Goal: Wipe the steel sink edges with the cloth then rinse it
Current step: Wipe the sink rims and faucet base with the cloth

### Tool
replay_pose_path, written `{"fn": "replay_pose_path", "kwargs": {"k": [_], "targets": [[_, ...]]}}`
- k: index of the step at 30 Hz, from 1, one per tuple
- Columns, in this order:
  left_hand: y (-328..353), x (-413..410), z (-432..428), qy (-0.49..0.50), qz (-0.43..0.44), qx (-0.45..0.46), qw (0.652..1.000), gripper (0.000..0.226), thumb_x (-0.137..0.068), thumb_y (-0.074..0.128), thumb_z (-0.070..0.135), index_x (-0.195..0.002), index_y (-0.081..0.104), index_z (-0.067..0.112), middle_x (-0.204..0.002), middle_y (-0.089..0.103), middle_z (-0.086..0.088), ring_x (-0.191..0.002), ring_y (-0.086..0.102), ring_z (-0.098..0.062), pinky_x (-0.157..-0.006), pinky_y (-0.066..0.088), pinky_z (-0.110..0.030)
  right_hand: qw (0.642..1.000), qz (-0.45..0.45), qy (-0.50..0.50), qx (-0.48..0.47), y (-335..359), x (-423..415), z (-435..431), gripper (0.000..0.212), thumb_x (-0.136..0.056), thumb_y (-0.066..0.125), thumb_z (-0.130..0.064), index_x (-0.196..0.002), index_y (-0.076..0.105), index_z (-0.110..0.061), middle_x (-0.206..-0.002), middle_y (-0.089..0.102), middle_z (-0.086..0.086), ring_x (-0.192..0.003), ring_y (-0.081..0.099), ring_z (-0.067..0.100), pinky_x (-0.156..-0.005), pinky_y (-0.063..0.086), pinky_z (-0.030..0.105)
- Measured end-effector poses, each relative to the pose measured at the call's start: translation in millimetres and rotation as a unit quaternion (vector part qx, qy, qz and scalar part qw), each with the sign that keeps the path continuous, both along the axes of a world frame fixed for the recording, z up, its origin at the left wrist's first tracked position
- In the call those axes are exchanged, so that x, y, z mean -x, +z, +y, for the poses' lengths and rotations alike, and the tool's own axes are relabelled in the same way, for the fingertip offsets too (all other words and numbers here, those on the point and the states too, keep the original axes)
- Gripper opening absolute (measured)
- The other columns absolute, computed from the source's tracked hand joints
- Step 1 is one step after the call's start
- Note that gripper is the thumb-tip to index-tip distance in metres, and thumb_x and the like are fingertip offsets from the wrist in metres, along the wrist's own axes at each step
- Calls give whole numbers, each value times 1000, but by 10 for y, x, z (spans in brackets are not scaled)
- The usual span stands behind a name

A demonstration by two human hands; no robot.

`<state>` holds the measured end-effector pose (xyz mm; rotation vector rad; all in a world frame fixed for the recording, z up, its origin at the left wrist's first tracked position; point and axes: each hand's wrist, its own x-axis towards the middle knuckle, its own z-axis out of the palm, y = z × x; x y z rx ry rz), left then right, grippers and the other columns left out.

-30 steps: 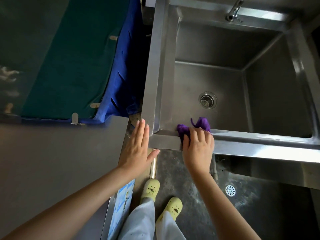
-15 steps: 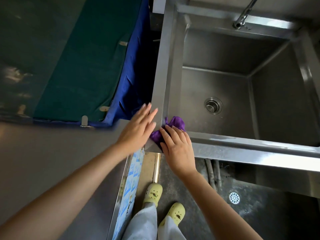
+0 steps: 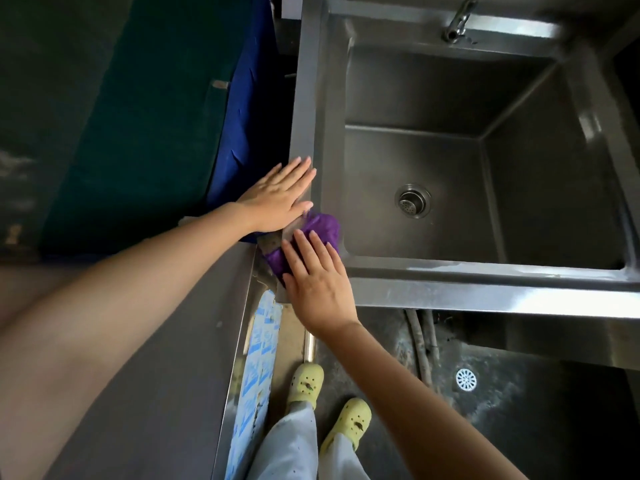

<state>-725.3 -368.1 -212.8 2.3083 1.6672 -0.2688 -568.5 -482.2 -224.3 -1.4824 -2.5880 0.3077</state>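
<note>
Only one camera here — a wide-angle worn on the head, tilted steeply down and sitting close over the near-left corner of the steel sink (image 3: 485, 296), catching the tap (image 3: 457, 22) at the top edge and the shoes (image 3: 306, 382) on the floor (image 3: 519, 427) at the bottom.

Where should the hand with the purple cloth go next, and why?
Probably along the sink's left edge, away from the person. The right hand presses the purple cloth on the near-left corner, and that edge runs on from there. The left hand lies flat on it, so it would have to make way.
</note>
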Motion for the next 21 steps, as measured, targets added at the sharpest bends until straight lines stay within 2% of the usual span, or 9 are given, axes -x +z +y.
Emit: {"fn": "replay_pose_path", "kwargs": {"k": [4, 7, 10, 12, 14, 21], "targets": [[16, -145, -129, 53, -24, -12, 998, 61, -100, 20, 40, -150, -4, 13, -160, -12, -5, -146, -13, -15, -120, -8, -33, 998, 38, -48, -19, -20, -306, -11, 40, -90, 45, -33, -124, 56, -15, -124, 62, 7, -122, 53, 27, -107, 39, 43], [-11, -393, -343, 94, -45, -17, 994, 62, -100, 22, 41, -150, 1, 12, -160, -8, -7, -147, -11, -17, -120, -7, -35, 996, 54, -63, -39, -27, -487, 3, 29, -89, 47, -31, -108, 62, -15, -108, 66, 4, -114, 56, 26, -104, 39, 40], [-48, -669, -603, 50, -42, -25, 998, 61, -98, 12, 45, -150, 6, 15, -160, -2, -3, -147, -8, -15, -120, -8, -34, 993, 43, -89, -57, -32, -754, 21, 24, -88, 48, -30, -101, 62, -16, -98, 66, 3, -103, 58, 25, -100, 38, 37], [-62, -800, -717, 34, -59, -18, 998, 70, -90, -3, 50, -150, 11, 17, -160, 4, 0, -147, -5, -11, -119, -11, -32, 990, 21, -118, -69, -37, -972, 50, 21, -87, 49, -30, -95, 62, -16, -91, 64, 3, -93, 58, 26, -94, 38, 37], [-88, -909, -767, 23, -56, -16, 998, 79, -82, -11, 52, -150, 14, 18, -160, 7, 2, -147, -2, -9, -118, -12, -31, 986, 2, -145, -83, -40, -1204, 95, 19, -86, 49, -30, -90, 61, -16, -85, 62, 4, -86, 57, 27, -89, 37, 36], [-180, -1317, -825, -20, -67, 18, 997, 84, -80, -11, 55, -150, 12, 16, -160, 9, 2, -147, 0, -9, -119, -7, -28, 970, -36, -216, -106, -61, -1844, 215, 19, -86, 49, -29, -86, 61, -15, -84, 61, 5, -86, 55, 29, -87, 35, 35]]}}
